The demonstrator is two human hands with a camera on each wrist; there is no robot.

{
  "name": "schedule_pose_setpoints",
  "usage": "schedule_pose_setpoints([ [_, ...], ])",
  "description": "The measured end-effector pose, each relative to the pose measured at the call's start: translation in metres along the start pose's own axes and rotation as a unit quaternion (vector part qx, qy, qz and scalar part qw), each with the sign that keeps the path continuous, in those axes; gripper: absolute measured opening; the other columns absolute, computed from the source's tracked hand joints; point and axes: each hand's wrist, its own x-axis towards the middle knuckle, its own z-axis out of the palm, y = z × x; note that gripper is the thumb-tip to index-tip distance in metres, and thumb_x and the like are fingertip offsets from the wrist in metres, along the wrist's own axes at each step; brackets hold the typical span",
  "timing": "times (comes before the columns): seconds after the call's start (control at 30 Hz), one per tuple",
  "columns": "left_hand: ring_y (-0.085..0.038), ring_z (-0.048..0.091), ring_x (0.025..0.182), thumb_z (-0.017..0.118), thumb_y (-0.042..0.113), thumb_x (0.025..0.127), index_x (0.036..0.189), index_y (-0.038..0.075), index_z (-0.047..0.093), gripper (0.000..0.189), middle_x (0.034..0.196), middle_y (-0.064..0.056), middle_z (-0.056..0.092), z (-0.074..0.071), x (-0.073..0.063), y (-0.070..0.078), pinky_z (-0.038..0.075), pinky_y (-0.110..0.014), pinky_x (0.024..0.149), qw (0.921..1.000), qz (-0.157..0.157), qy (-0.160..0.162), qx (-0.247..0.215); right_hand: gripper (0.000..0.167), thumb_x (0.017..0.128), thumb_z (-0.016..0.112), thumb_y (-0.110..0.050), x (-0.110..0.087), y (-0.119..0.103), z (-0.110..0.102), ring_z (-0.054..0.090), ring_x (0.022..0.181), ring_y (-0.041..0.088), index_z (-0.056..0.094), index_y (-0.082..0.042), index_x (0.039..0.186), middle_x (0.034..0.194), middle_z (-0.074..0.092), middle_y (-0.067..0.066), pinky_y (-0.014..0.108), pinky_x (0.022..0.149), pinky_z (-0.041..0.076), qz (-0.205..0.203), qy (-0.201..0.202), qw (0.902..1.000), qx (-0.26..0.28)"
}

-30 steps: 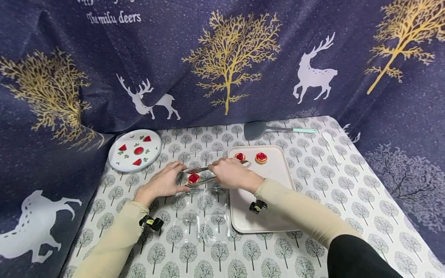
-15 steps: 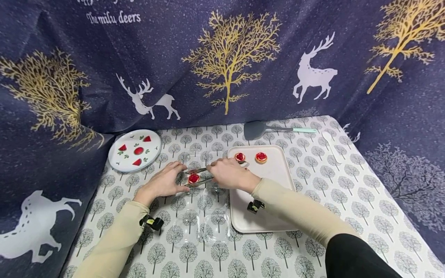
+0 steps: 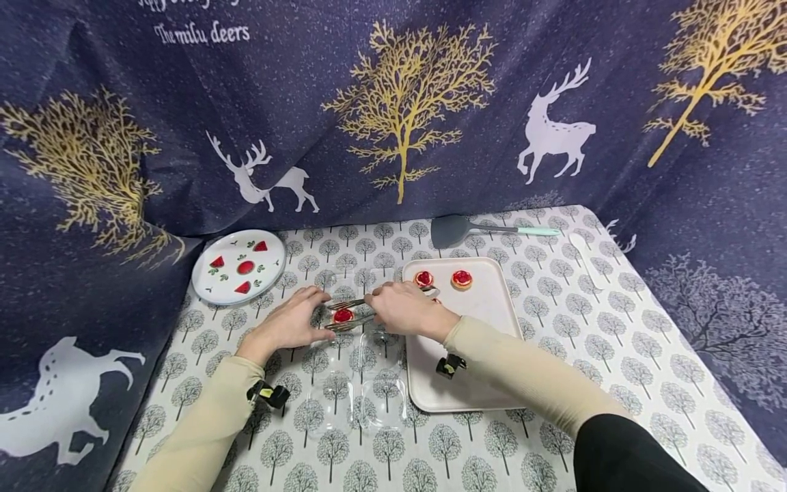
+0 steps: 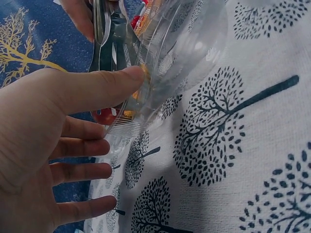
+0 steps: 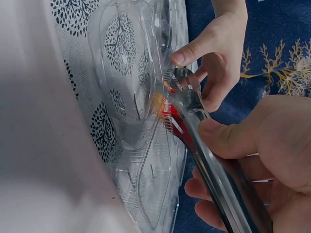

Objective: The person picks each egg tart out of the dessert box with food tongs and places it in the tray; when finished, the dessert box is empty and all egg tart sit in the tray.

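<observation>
My right hand [image 3: 406, 307] grips metal tongs [image 5: 216, 160] from the side. Their slotted ends stand on either side of a small tart [image 3: 343, 316] with a glossy red topping, at the far left end of the clear plastic container [image 3: 385, 403]. My left hand [image 3: 289, 320] is spread at that same end. In the left wrist view its thumb [image 4: 109, 87] lies along the rim, and its straight fingers reach the container's edge. The tart is partly covered by the tongs in both wrist views.
A pale tray [image 3: 464, 376] lies right of the container, bearing a tart [image 3: 462, 279] and another tart [image 3: 423, 279]; a red bit shows beside my right hand. A watermelon-patterned plate [image 3: 270, 287] sits at back left. Behind the tray are a spatula [image 3: 451, 232] and white spoon [image 3: 584, 249].
My right hand has shifted very slightly left, and the tong ends have drawn a little closer around the tart. The left hand stays in place.
</observation>
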Motion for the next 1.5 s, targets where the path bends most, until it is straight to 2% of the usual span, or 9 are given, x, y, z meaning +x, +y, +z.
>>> schedule_pose_setpoints([
  [0.4, -0.038, 0.032, 0.141, 0.080, 0.052, 0.073, 0.142, 0.009, 0.047, 0.088, 0.148, -0.014, 0.043, 0.000, 0.001, -0.001, 0.034, -0.061, 0.111, 0.9999, -0.007, -0.011, -0.002, 0.027, 0.084, 0.076, -0.027, -0.004, 0.002, -0.004, 0.060, 0.067, 0.013, 0.065, -0.014, 0.104, 0.088, 0.067, 0.000, 0.021, 0.049, 0.049, -0.001, 0.017, 0.9998, -0.013],
  [0.53, -0.036, 0.038, 0.138, 0.080, 0.051, 0.073, 0.140, 0.009, 0.049, 0.085, 0.144, -0.012, 0.046, 0.000, 0.001, -0.001, 0.037, -0.058, 0.110, 1.0000, -0.002, -0.007, 0.001, 0.028, 0.085, 0.076, -0.029, -0.006, 0.004, -0.007, 0.061, 0.069, 0.014, 0.064, -0.014, 0.105, 0.088, 0.067, -0.001, 0.021, 0.048, 0.049, -0.004, 0.028, 0.9995, -0.014],
  [0.67, -0.034, 0.042, 0.134, 0.080, 0.051, 0.073, 0.138, 0.009, 0.050, 0.084, 0.141, -0.011, 0.049, 0.000, 0.002, -0.001, 0.040, -0.056, 0.108, 1.0000, 0.003, -0.003, 0.004, 0.030, 0.085, 0.075, -0.032, -0.008, 0.007, -0.010, 0.063, 0.073, 0.015, 0.065, -0.014, 0.107, 0.090, 0.068, 0.000, 0.021, 0.050, 0.051, -0.002, 0.039, 0.9990, -0.020],
  [0.87, -0.037, 0.038, 0.137, 0.081, 0.052, 0.072, 0.140, 0.007, 0.048, 0.088, 0.145, -0.014, 0.046, 0.001, 0.001, -0.001, 0.038, -0.059, 0.109, 1.0000, -0.002, -0.006, 0.001, 0.040, 0.087, 0.070, -0.042, -0.014, 0.011, -0.019, 0.063, 0.073, 0.015, 0.065, -0.013, 0.114, 0.096, 0.069, 0.000, 0.023, 0.051, 0.052, 0.017, 0.033, 0.9992, -0.013],
  [1.07, -0.037, 0.038, 0.137, 0.081, 0.051, 0.072, 0.140, 0.008, 0.049, 0.087, 0.143, -0.013, 0.047, 0.001, 0.001, 0.000, 0.039, -0.060, 0.107, 1.0000, -0.004, -0.005, 0.000, 0.035, 0.089, 0.070, -0.032, -0.022, 0.018, -0.026, 0.066, 0.078, 0.018, 0.063, -0.013, 0.118, 0.105, 0.071, 0.003, 0.022, 0.050, 0.050, 0.028, 0.036, 0.9990, 0.004],
  [1.27, -0.038, 0.034, 0.140, 0.080, 0.051, 0.073, 0.140, 0.008, 0.048, 0.086, 0.146, -0.014, 0.045, 0.001, 0.001, 0.000, 0.036, -0.061, 0.110, 0.9999, -0.007, -0.008, -0.002, 0.037, 0.090, 0.070, -0.029, -0.033, 0.029, -0.030, 0.068, 0.083, 0.021, 0.062, -0.013, 0.123, 0.112, 0.071, 0.004, 0.029, 0.054, 0.055, 0.037, 0.056, 0.9976, 0.014],
  [1.4, -0.038, 0.033, 0.141, 0.080, 0.051, 0.073, 0.140, 0.007, 0.048, 0.086, 0.147, -0.015, 0.044, 0.000, 0.000, 0.001, 0.036, -0.061, 0.109, 0.9999, -0.008, -0.010, -0.002, 0.044, 0.086, 0.073, -0.023, -0.042, 0.039, -0.033, 0.068, 0.079, 0.023, 0.060, -0.014, 0.127, 0.113, 0.070, 0.003, 0.029, 0.051, 0.053, 0.049, 0.064, 0.9966, 0.019],
  [1.5, -0.038, 0.035, 0.139, 0.080, 0.051, 0.073, 0.140, 0.007, 0.049, 0.086, 0.146, -0.015, 0.044, 0.000, 0.000, 0.001, 0.037, -0.061, 0.109, 1.0000, -0.006, -0.007, 0.001, 0.046, 0.084, 0.075, -0.019, -0.051, 0.047, -0.034, 0.067, 0.072, 0.022, 0.060, -0.012, 0.127, 0.106, 0.071, 0.003, 0.030, 0.050, 0.052, 0.059, 0.072, 0.9953, 0.026],
])
